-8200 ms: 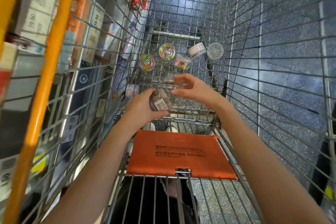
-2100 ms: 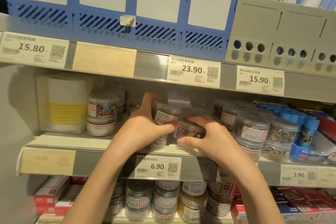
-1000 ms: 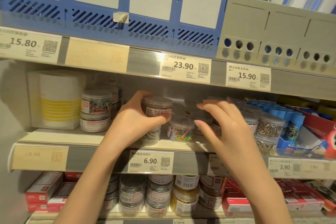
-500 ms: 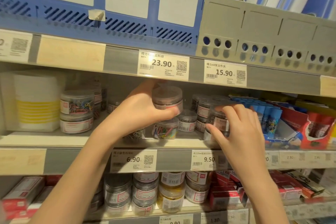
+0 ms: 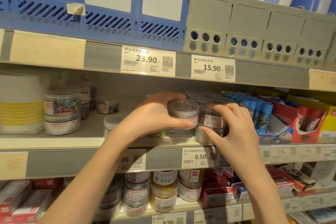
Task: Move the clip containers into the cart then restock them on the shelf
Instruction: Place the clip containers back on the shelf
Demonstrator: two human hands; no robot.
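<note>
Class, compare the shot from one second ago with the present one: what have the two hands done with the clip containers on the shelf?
The left hand has carried its clear container rightward, beside the stacked tubs. The right hand, open a second ago, now grips a dark-filled container on that stack. The two-tub stack of coloured clips on the left stayed put.

Middle shelf: stacked clip tubs at left; held clip container centre, above another tub; clip jar touching its right side; boxed goods far right.
</note>
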